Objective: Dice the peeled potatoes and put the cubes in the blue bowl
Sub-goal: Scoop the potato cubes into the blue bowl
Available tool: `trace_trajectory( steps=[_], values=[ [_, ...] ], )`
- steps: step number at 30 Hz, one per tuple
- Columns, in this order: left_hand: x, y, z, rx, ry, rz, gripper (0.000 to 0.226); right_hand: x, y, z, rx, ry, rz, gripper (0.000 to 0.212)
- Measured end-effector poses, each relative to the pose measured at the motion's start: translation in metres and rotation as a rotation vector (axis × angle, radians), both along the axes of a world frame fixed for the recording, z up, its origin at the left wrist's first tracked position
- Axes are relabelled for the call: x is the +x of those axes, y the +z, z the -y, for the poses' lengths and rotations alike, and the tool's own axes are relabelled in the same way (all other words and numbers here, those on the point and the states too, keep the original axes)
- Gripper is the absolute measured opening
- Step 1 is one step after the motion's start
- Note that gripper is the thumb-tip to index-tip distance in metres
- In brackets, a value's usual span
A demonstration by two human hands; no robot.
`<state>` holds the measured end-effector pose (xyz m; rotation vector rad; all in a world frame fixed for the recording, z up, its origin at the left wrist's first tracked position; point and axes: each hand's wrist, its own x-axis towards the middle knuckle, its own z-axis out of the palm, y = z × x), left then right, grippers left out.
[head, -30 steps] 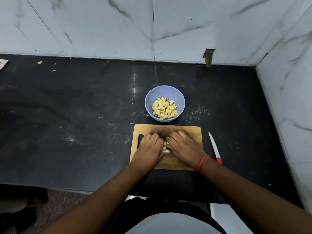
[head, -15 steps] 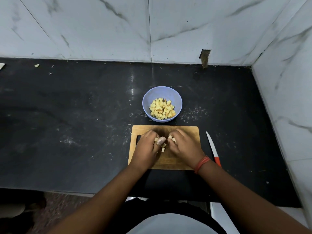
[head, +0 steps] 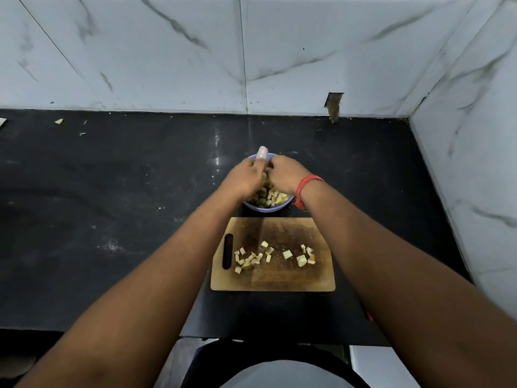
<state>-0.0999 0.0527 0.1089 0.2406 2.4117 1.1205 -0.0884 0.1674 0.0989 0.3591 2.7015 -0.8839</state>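
Fingers [head: 253, 170] over blue bowl [head: 264, 209] (cubes [head: 275, 198] below)

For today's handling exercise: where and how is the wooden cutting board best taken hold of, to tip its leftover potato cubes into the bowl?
Probably by the slot handle at the cutting board's left end, coming in from the left. The slot is bare; the potato cubes lie right of it. The board lies flat, and the blue bowl sits just beyond its far edge.

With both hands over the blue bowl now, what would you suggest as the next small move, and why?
Probably bring both hands back to the cutting board for another scoop. The left hand and right hand are over the blue bowl, seemingly releasing cubes, while loose potato cubes lie scattered across the board.
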Motion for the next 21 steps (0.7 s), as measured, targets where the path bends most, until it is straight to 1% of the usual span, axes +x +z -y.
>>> trace_trajectory(
  steps=[2, 3, 5, 6, 7, 8, 9, 10, 11, 12, 13, 14, 15, 16, 17, 18, 20, 21],
  values=[
    [-0.001, 0.004, 0.005, -0.011, -0.069, 0.038, 0.067, -0.001, 0.001, -0.002, 0.056, -0.005, -0.008, 0.029],
    [-0.001, 0.007, 0.007, -0.001, -0.066, 0.036, 0.066, -0.001, 0.001, -0.003, 0.075, -0.014, -0.049, 0.028],
    [0.002, 0.008, 0.016, 0.064, -0.028, 0.018, 0.061, 0.006, -0.004, -0.006, 0.084, -0.024, -0.209, 0.026],
    [0.003, 0.004, 0.021, 0.117, -0.004, 0.018, 0.059, 0.013, -0.007, -0.007, 0.034, -0.055, -0.309, 0.025],
    [0.007, 0.000, 0.026, 0.188, 0.025, 0.020, 0.055, 0.023, -0.009, -0.007, -0.059, -0.104, -0.401, 0.024],
    [0.012, -0.005, 0.032, 0.275, 0.058, 0.027, 0.050, 0.033, -0.013, -0.006, -0.191, -0.163, -0.464, 0.023],
    [0.020, -0.011, 0.036, 0.373, 0.095, 0.029, 0.044, 0.045, -0.017, -0.004, -0.368, -0.244, -0.499, 0.023],
    [0.029, -0.019, 0.040, 0.470, 0.135, 0.016, 0.041, 0.056, -0.020, 0.000, -0.601, -0.363, -0.509, 0.022],
    [0.040, -0.025, 0.044, 0.560, 0.182, -0.001, 0.040, 0.063, -0.023, 0.004, -0.899, -0.536, -0.493, 0.021],
    [0.052, -0.030, 0.048, 0.622, 0.236, -0.012, 0.039, 0.068, -0.023, 0.008, -1.217, -0.750, -0.434, 0.020],
    [0.065, -0.036, 0.051, 0.653, 0.293, -0.012, 0.037, 0.073, -0.024, 0.008, -1.472, -0.948, -0.361, 0.019],
    [0.077, -0.044, 0.055, 0.663, 0.341, -0.003, 0.037, 0.078, -0.025, 0.006, -1.636, -1.075, -0.290, 0.021],
    [0.088, -0.053, 0.059, 0.647, 0.382, 0.013, 0.038, 0.082, -0.027, 0.004, -1.710, -1.127, -0.234, 0.026],
    [0.096, -0.062, 0.063, 0.617, 0.408, 0.026, 0.040, 0.084, -0.029, 0.001, -1.730, -1.119, -0.208, 0.031],
    [0.102, -0.070, 0.067, 0.576, 0.414, 0.027, 0.041, 0.085, -0.029, 0.000, -1.691, -1.083, -0.206, 0.034],
    [0.106, -0.078, 0.070, 0.531, 0.410, 0.019, 0.040, 0.084, -0.027, 0.001, -1.608, -1.041, -0.227, 0.034],
    [0.111, -0.090, 0.071, 0.452, 0.394, -0.011, 0.037, 0.072, -0.025, 0.003, -1.357, -0.931, -0.384, 0.026],
    [0.112, -0.093, 0.070, 0.418, 0.375, -0.032, 0.034, 0.062, -0.022, 0.004, -1.208, -0.828, -0.460, 0.021]
  ],
)
